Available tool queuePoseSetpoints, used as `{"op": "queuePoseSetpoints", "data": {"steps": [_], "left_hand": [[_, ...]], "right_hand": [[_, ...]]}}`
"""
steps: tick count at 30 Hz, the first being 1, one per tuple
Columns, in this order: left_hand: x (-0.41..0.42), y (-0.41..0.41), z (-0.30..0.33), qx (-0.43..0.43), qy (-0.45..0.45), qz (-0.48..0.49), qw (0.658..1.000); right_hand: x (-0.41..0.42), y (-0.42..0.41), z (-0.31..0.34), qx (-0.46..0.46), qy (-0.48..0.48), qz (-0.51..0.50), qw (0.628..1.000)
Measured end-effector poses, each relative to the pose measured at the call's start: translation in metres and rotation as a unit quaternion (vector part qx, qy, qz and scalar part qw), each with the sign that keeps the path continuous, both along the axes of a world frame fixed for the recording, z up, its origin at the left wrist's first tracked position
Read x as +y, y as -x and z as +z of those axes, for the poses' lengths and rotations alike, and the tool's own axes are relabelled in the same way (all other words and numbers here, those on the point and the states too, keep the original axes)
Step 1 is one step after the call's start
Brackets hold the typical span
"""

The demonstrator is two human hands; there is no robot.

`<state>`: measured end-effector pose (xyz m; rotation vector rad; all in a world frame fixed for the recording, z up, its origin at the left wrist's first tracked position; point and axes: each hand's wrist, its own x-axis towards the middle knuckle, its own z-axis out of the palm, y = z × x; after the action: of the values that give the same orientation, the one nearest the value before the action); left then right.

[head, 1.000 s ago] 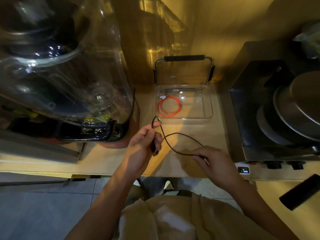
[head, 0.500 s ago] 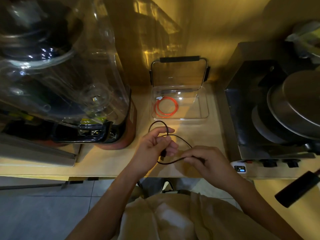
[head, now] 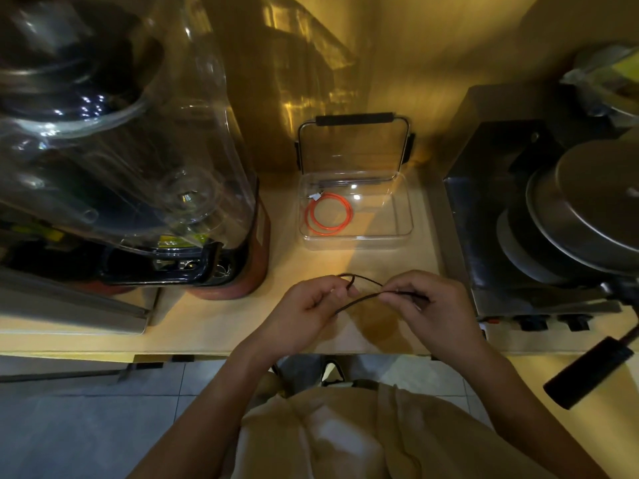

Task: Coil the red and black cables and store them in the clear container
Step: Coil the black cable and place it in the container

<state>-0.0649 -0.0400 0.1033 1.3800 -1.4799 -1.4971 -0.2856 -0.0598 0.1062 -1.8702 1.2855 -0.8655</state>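
The desk (head: 214,323) is pale wood under yellow light, and everything here is placed relative to the clear container (head: 356,233) standing open near its back edge. To the left of the container stands a big machine with a clear plastic hood (head: 131,133) on a reddish base, the largest thing in sight. To the right of the container sits a dark metal appliance (head: 501,236) with round pans (head: 594,202) stacked on top and dark knobs along its front. The container's lid (head: 352,150) is tipped up behind it against the wall, with a black strip along its top edge.

Inside the container, in its left half, the red cable (head: 328,214) lies coiled in a flat ring, a small white plug at the ring's top left.

In front of the container, just above the desk, both hands are closed on the black cable (head: 363,298). The left hand (head: 307,312) pinches a small loop of it between thumb and fingers. The right hand (head: 432,305) pinches the cable just beside the left, a short straight stretch running on across its fingers. Between the two hands the thin cable spans in two strands.
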Motion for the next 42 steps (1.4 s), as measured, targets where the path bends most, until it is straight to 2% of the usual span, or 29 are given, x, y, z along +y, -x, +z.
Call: {"op": "queuePoseSetpoints", "data": {"steps": [5, 6, 8, 10, 13, 16, 20, 24, 32, 38, 42], "left_hand": [[-0.001, -0.004, 0.006, -0.006, 0.033, 0.05, 0.998], [-0.001, -0.005, 0.007, 0.01, 0.021, 0.063, 0.998], [-0.001, -0.007, 0.008, 0.099, -0.04, 0.096, 0.99], [-0.002, -0.008, 0.009, 0.228, -0.113, 0.152, 0.955], [-0.005, -0.009, 0.01, 0.372, -0.191, 0.252, 0.873], [-0.006, -0.009, 0.01, 0.455, -0.221, 0.311, 0.804], [-0.008, -0.007, 0.01, 0.5, -0.227, 0.347, 0.761], [-0.013, -0.012, 0.013, 0.516, -0.225, 0.343, 0.752], [-0.015, -0.013, 0.017, 0.521, -0.224, 0.314, 0.762], [-0.018, -0.012, 0.02, 0.528, -0.211, 0.291, 0.77], [-0.018, -0.011, 0.02, 0.536, -0.202, 0.274, 0.773]], "right_hand": [[-0.007, 0.007, 0.011, -0.013, 0.023, -0.041, 0.999], [-0.008, 0.009, 0.013, -0.015, 0.029, -0.049, 0.998], [-0.01, 0.01, 0.017, -0.023, 0.045, -0.061, 0.997], [-0.012, 0.012, 0.019, -0.038, 0.053, -0.08, 0.995], [-0.017, 0.016, 0.018, -0.047, 0.055, -0.123, 0.99], [-0.02, 0.016, 0.014, -0.039, 0.048, -0.154, 0.986], [-0.015, 0.008, 0.01, -0.013, 0.003, -0.138, 0.99], [-0.012, 0.003, 0.003, 0.016, -0.009, -0.119, 0.993], [-0.013, 0.002, -0.003, 0.08, 0.017, -0.054, 0.995], [-0.007, -0.005, -0.009, 0.089, -0.047, 0.023, 0.995], [-0.003, -0.01, -0.015, 0.101, -0.053, 0.07, 0.991]]}}
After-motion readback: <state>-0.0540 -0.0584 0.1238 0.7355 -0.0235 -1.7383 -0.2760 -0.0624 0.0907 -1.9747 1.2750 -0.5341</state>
